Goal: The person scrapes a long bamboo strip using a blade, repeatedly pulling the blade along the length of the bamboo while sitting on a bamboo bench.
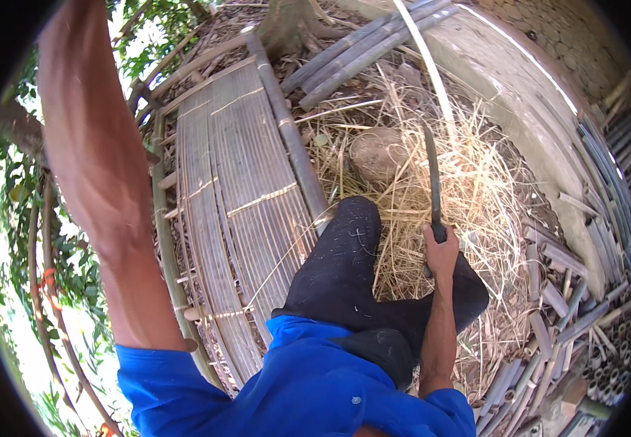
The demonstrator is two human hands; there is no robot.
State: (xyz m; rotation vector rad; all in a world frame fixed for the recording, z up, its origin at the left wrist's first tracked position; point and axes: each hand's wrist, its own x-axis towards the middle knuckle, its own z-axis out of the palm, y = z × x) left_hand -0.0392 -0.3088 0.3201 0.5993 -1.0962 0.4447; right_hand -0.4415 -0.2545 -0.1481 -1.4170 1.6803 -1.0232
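My right hand (441, 251) is wrapped round the dark handle of a machete (432, 167), whose long blade points away from me over the straw. My left forearm (93, 146) reaches up along the left side, and its hand lies beyond the upper edge, out of view. Just left of the blade, a rounded brown block (379, 154), perhaps a stone or a stump, sits among the shavings. A long pale strip (432, 69) slants down from the top into the pile, behind the machete's tip.
To my left stands a slatted bamboo bench (239, 160) with a pole along its edge. Pale straw-like shavings (486, 197) cover the ground ahead. Bamboo poles (366, 54) lie near a tree trunk (286, 25). Right of me are a low wall (505, 80) and cut bamboo pieces (552, 291).
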